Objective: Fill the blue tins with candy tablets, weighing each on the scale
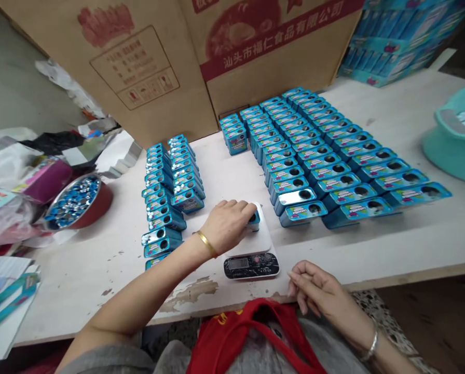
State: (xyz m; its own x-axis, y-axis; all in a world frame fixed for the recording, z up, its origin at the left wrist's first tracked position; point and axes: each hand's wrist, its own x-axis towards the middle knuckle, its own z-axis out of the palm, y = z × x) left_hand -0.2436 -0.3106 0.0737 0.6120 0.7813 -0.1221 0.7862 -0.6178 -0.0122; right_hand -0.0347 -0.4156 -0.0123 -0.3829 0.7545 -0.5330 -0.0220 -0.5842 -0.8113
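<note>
My left hand [229, 224] reaches over the white kitchen scale [251, 243], its fingers closed round a small blue tin [255, 225]. Most of that tin is hidden beneath the hand. The scale's dark display seems to read 0.0. At the table's front edge, right of the scale, is my right hand [314, 288]. Its fingers are curled and the thumb meets the forefinger; whatever may lie between them does not show. Left of the scale stand two rows of blue tins [188, 200], many with white pellets at their round openings.
A block of several rows of blue tins [322, 161] with dark round openings stands right of the scale. A turquoise basin [450, 148] holds white pellets. At left sits a red bowl [104, 205] of blue-and-silver pieces. Large cardboard boxes [147, 52] wall off the back.
</note>
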